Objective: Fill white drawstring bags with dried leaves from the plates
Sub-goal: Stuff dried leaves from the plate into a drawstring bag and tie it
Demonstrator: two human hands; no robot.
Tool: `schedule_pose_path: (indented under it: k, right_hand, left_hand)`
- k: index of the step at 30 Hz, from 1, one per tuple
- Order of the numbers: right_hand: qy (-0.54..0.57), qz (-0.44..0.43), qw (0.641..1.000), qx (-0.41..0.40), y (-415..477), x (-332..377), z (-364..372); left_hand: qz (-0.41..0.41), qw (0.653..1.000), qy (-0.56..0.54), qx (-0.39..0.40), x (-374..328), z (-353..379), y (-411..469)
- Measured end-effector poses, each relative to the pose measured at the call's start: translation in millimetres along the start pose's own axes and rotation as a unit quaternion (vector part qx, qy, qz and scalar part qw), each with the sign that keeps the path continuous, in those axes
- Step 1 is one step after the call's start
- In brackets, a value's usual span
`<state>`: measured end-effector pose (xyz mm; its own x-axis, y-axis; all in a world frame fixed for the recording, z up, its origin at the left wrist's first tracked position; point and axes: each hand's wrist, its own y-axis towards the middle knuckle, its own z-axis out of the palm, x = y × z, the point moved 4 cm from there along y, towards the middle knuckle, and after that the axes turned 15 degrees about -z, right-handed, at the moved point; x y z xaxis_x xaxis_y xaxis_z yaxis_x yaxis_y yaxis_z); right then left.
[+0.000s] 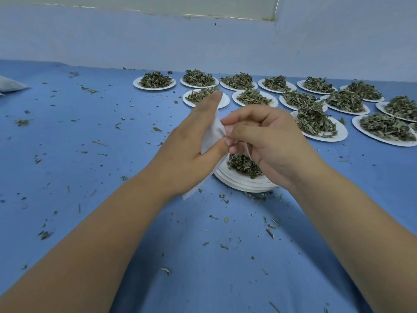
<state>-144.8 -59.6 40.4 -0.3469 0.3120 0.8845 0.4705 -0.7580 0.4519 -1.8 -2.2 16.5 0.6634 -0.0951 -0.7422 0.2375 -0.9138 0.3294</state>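
My left hand (191, 143) holds a small white fabric drawstring bag (213, 132) up over the middle of the blue cloth-covered surface (112, 154). Its fingers (209, 105) lie straight and pressed together behind the bag, and the thumb clamps the fabric against them. My right hand (270, 141) meets it from the other side with fingers curled, thumb and forefinger pinching the bag's top edge; a thin white string (247, 150) hangs below that pinch. Directly under both hands sits a stack of white paper plates (239, 184), the top one carrying a heap of dried green leaves (243, 164). Toward the far right corner of the surface, more white plates heaped with leaves (316, 123) stand close together in rows. Loose leaf crumbs (269, 232) are scattered across the surface. At the left edge a plump white bag (11, 85) lies partly out of view.
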Motion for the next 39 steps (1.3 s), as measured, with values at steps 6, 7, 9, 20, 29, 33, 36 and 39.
schedule_pose_path:
  k: [6,7,9,20,29,33,36,39]
  right_hand:
    - [-0.025,-0.05,0.997,-0.048,2.0,3.8,-7.8]
    - [-0.043,-0.054,0.997,-0.04,1.3,3.8,-6.4]
    - [-0.086,-0.059,0.994,-0.03,-0.7,2.0,-3.3]
    - [-0.263,-0.12,0.957,-0.03,-4.6,13.3,-3.4]
    - [-0.363,-0.212,0.896,0.145,-10.2,20.2,3.1]
    - [-0.375,-0.182,0.893,0.167,-10.0,16.6,0.5]
    - [-0.399,-0.191,0.88,0.172,-8.9,13.5,1.3]
    - [-0.405,-0.212,0.863,0.213,-10.6,15.0,9.2]
  left_hand:
    - [-0.027,0.999,0.04,0.002,-8.5,-2.6,-0.9]
    - [-0.03,0.998,0.059,-0.01,-8.4,-1.9,0.1]
    - [-0.056,0.996,0.065,-0.032,-6.1,-1.2,1.9]
    - [-0.14,0.987,0.014,-0.073,5.0,-1.8,3.4]
    - [-0.128,0.986,-0.108,0.014,4.2,-3.1,4.9]
    - [-0.105,0.986,-0.118,0.047,1.1,-7.1,4.0]
    - [-0.097,0.987,-0.117,0.06,3.2,-7.3,4.8]
    - [-0.084,0.989,-0.104,0.064,5.6,-2.6,5.2]
